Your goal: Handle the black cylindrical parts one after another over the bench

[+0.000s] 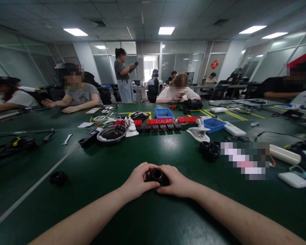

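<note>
A black, round, hollow fitting (157,174) stands on the green tabletop (104,211) in front of me, its round opening facing up. My left hand (140,180) curls around its left side, thumb along the near edge. From the right, my right hand (173,181) wraps it with the fingers bent over the far side. The fingertips nearly meet behind it, and its lower part is mostly hidden. Several similar black fittings (211,151) are grouped to the right, beyond my right hand. Another black piece (58,178) lies alone to the left.
Across the table are a metal bowl (112,133), red socket strips (160,121), blue bins (164,113), a white clamp (199,131) and a small wrench (67,139). Power banks and cables lie on the right. Other people sit around the table; one stands behind.
</note>
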The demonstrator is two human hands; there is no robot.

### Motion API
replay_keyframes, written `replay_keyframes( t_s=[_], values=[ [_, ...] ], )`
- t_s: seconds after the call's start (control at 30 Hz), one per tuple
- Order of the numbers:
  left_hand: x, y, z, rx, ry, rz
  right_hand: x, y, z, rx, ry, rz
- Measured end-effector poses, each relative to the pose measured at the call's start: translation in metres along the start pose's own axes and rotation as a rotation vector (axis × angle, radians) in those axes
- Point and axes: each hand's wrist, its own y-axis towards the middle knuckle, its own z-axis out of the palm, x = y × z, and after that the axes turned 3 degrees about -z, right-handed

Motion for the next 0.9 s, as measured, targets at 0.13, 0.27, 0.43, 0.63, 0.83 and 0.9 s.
replay_keyframes(
  t_s=[0.13, 0.27, 0.43, 0.63, 0.83, 0.9],
  values=[
    [-0.001, -0.002, -0.002, 0.087, 0.028, 0.041, -0.011, 0.001, -0.014, 0.168, 0.099, -0.066],
    [-0.002, -0.002, -0.004, 0.121, 0.048, 0.087, -0.014, 0.003, -0.019, 0.209, 0.066, -0.080],
    [0.000, 0.000, -0.006, 0.125, 0.014, 0.105, -0.015, 0.004, -0.021, 0.249, 0.105, -0.090],
    [-0.004, 0.000, -0.004, 0.113, 0.049, 0.015, -0.016, 0.004, -0.015, 0.183, 0.140, 0.009],
    [-0.007, -0.003, 0.007, -0.020, 0.065, -0.081, -0.004, 0.004, 0.003, -0.021, -0.039, 0.166],
    [-0.006, -0.003, 0.008, -0.056, 0.079, -0.092, 0.001, 0.003, 0.007, -0.087, -0.148, 0.173]
  ],
)
